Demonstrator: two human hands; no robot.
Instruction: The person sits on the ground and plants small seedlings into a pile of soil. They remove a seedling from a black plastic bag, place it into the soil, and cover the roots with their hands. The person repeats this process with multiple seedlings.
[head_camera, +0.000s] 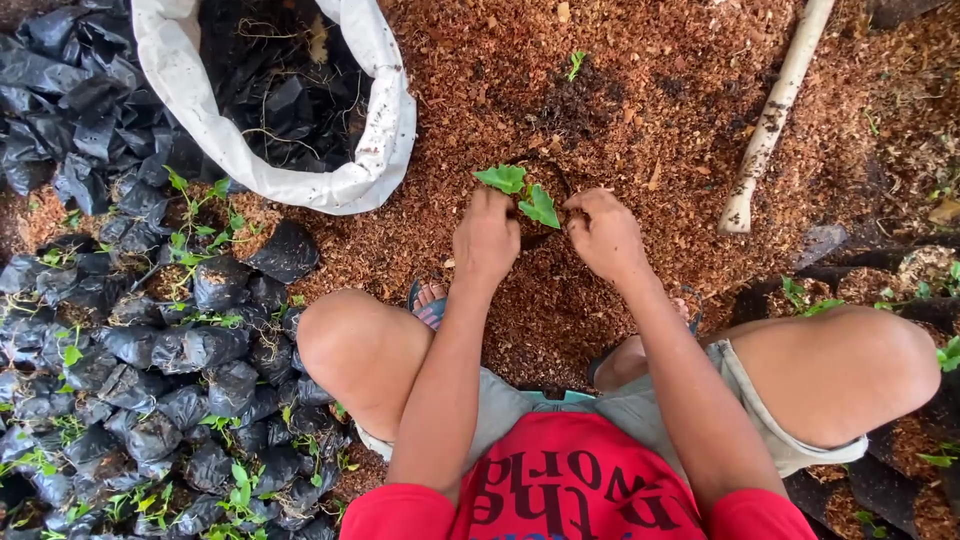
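Head view shows a small green-leaved seedling (525, 195) standing in a black plastic grow bag (540, 232) on the reddish sawdust ground (480, 90), with the left hand (486, 240) and right hand (603, 235) curled around the bag's rim. Behind them, a white woven sack (385, 130) holds empty black bags, and at the left filled black seedling bags (150, 380) crowd together.

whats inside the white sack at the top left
The white sack holds crumpled black plastic bags with a few thin roots or twigs across them. What lies deeper is hidden by the bags and the shadow.
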